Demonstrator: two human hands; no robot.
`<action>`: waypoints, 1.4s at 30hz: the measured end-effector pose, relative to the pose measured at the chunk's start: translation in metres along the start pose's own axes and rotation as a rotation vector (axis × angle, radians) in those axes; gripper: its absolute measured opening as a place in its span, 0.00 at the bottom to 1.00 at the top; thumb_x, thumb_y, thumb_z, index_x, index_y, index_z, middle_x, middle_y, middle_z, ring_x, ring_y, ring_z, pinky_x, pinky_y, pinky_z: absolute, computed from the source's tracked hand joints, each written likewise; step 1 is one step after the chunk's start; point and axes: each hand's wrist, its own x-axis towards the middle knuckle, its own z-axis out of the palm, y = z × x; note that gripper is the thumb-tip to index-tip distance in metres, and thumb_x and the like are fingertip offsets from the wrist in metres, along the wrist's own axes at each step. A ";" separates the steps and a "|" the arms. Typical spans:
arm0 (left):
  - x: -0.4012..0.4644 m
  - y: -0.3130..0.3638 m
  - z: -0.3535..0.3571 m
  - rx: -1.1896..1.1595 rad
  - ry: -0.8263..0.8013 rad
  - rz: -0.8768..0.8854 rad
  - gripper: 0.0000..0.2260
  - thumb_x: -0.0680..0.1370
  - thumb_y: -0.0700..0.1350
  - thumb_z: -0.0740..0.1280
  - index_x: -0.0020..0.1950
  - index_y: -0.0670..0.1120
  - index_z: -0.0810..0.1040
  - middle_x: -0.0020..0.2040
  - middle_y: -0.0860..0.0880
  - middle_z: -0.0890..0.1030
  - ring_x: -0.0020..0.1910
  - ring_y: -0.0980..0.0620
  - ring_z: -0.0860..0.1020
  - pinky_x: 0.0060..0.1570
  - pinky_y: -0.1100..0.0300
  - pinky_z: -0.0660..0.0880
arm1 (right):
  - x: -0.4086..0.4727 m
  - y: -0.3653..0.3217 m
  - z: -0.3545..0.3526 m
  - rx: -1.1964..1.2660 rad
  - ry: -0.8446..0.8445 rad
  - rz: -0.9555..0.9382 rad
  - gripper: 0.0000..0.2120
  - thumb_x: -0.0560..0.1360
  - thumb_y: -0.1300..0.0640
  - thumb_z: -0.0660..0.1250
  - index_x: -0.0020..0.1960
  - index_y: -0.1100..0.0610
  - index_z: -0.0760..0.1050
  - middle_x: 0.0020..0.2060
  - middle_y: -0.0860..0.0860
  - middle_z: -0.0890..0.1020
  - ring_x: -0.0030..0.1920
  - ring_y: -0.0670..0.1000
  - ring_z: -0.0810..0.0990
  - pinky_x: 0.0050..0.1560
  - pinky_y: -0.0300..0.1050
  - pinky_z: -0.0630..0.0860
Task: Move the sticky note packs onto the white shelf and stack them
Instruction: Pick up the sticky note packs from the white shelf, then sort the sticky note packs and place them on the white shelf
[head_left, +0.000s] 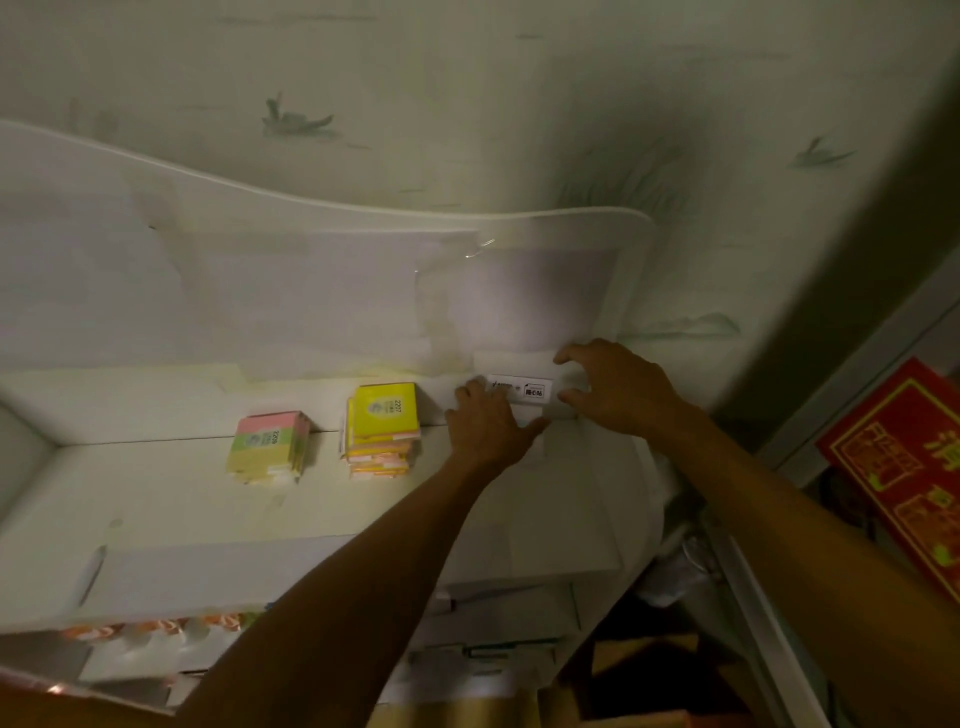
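On the shelf (156, 499) two stacks stand apart: one stack (267, 447) left, a taller stack (383, 428) right. Right of them, both hands (488, 423) (615, 387) flank a box (519, 389) at the back wall.
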 end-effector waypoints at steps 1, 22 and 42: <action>-0.001 -0.004 -0.007 0.002 0.018 0.026 0.35 0.71 0.69 0.62 0.67 0.44 0.69 0.66 0.41 0.69 0.63 0.42 0.67 0.56 0.49 0.71 | 0.000 0.000 0.000 0.005 0.002 -0.005 0.22 0.75 0.47 0.67 0.68 0.47 0.68 0.63 0.51 0.73 0.60 0.52 0.73 0.57 0.48 0.72; -0.054 -0.159 -0.173 0.285 0.112 0.097 0.40 0.70 0.68 0.66 0.75 0.50 0.59 0.77 0.51 0.59 0.75 0.51 0.60 0.66 0.50 0.67 | 0.043 -0.145 0.013 0.105 -0.131 -0.439 0.28 0.74 0.45 0.69 0.72 0.45 0.65 0.70 0.48 0.71 0.70 0.52 0.68 0.67 0.51 0.68; -0.202 -0.413 -0.363 0.379 0.233 -0.137 0.33 0.72 0.65 0.66 0.72 0.50 0.64 0.69 0.48 0.70 0.66 0.46 0.70 0.57 0.50 0.72 | -0.008 -0.477 0.029 0.012 -0.022 -0.709 0.25 0.77 0.45 0.65 0.72 0.47 0.65 0.69 0.48 0.70 0.67 0.53 0.71 0.63 0.50 0.72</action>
